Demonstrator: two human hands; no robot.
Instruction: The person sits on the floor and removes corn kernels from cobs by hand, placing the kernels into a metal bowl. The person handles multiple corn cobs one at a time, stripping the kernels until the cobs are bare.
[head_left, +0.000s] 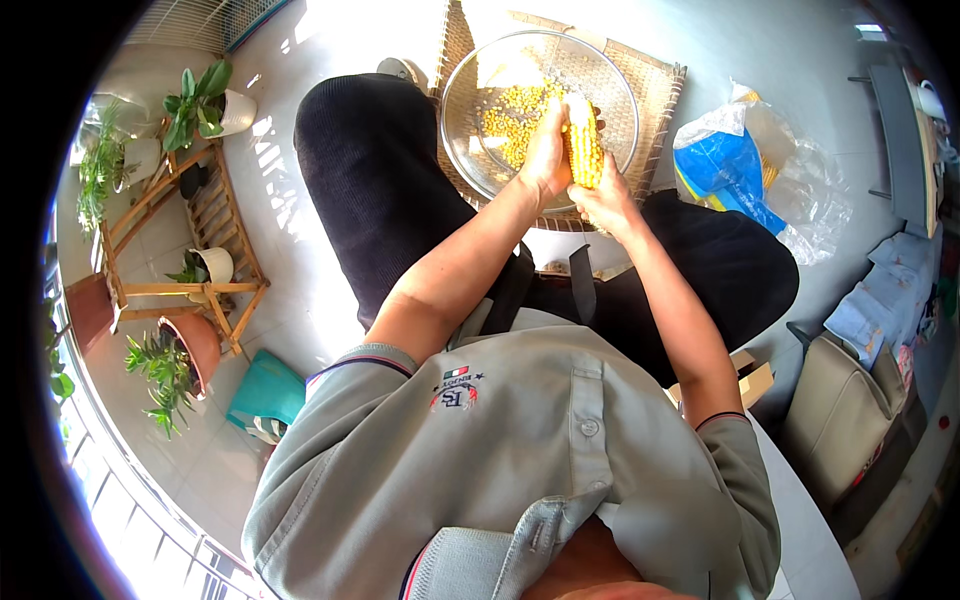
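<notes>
A yellow corn cob (583, 150), still bearing rows of kernels, is held tilted above a see-through round basin (444, 124) with a shiny rim. My right hand (609, 199) grips its near end. My left hand (551, 154) is against the cob's left side, with the thumb near its far part; some fingers are hidden behind it. Loose corn kernels (511, 124) lie spread in the basin, mostly left of the cob. Under the basin is a woven tray (661, 97) with a bound edge, between my knees.
Right of the tray, a crumpled clear and blue plastic bag (720, 161) lies on the tiled floor. Potted plants stand around a wooden rack (225, 225) at left, near a teal bag (264, 390). A beige padded seat (832, 412) is at right.
</notes>
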